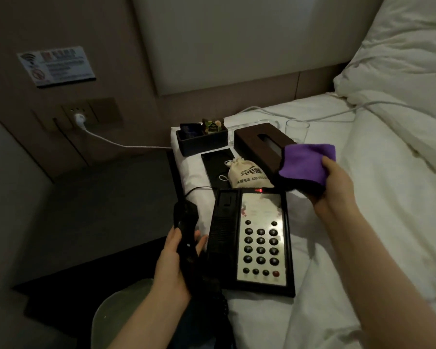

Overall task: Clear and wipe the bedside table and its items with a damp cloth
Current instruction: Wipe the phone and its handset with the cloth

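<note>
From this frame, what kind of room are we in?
Most likely a hotel guest room: a corded desk phone and tissue box lie on the white bed, and a Wi-Fi and no-smoking notice is on the wall.

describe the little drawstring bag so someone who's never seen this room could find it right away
Start at the white bed, where cleared items sit along its left edge. Just beyond the black telephone base and left of the brown tissue box lies the pouch. It is the only cream fabric item there, printed with dark characters.

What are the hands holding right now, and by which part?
The left hand grips the black handset around its middle. The right hand pinches the purple cloth by its near edge.
</note>
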